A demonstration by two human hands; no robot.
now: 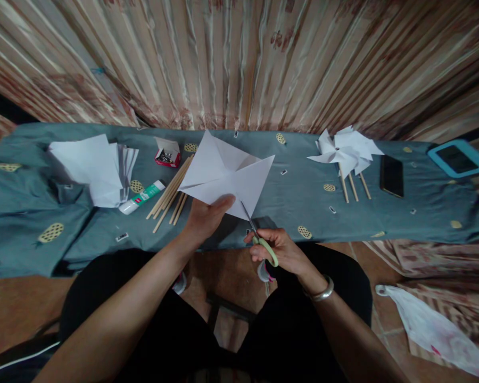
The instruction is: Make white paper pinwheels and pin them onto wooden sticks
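Observation:
A white paper square (225, 178) with slits running in from its corners is held up over the table's middle. My left hand (207, 218) grips its lower edge, thumb on top and the other fingers hidden beneath. In my right hand (275, 247) are scissors (266, 250) with pale green handles. Their blades lie at the paper's lower right part, along a cut line near the edge. Under and left of the paper are several wooden sticks (165, 197). Finished white paper pinwheels (345, 151) on sticks lie to the right.
On the left are a stack of white paper (90, 170), a glue stick (141, 197) and an open red box of small metal pins (167, 154). At the right lie a phone (391, 176) and a blue-framed tablet (458, 158). A pleated curtain (239, 64) hangs behind the cloth-covered table (295, 197).

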